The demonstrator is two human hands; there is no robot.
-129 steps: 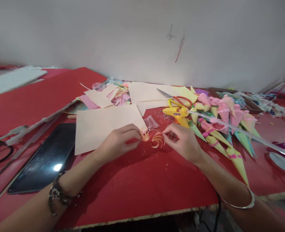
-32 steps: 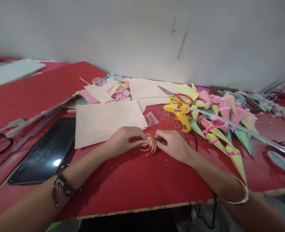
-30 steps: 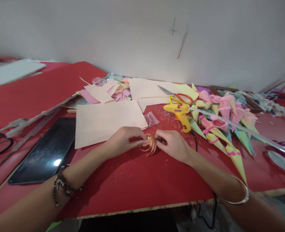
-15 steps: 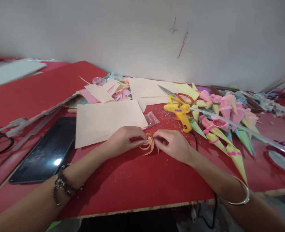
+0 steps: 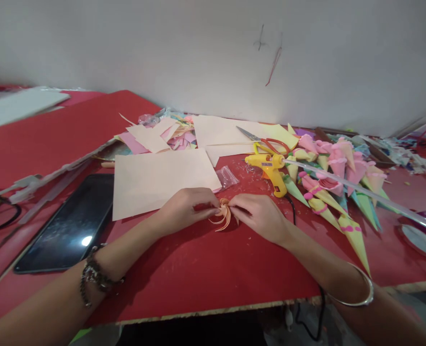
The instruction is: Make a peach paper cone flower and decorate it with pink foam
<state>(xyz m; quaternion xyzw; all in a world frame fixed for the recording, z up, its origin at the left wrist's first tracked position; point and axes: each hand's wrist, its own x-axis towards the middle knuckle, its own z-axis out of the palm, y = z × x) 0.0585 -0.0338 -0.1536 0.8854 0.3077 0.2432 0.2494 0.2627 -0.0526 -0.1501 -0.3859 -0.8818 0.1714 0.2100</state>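
Between my two hands, low over the red table (image 5: 206,278), is a small peach-orange paper flower (image 5: 225,216) with thin curled petals. My left hand (image 5: 189,206) pinches its left side between thumb and fingertips. On the other side, my right hand (image 5: 259,214) grips the flower's right edge with thumb and forefinger. The fingers hide part of the petals. Just behind the left hand lies a cream sheet of paper (image 5: 158,178). A yellow glue gun (image 5: 270,168), with a long clear glue stick (image 5: 343,182) in its back, rests beyond the right hand.
Scissors (image 5: 263,139) with red and yellow handles lie behind the glue gun. Several pastel paper cones (image 5: 337,163) are heaped at right. A black phone (image 5: 68,226) lies at left. Paper scraps (image 5: 151,137) are piled at the back. The glue gun's black cord (image 5: 292,209) runs past my right wrist.
My right fingertips have shifted very slightly on the flower, and a little more of its top shows. Both hands otherwise keep their place.
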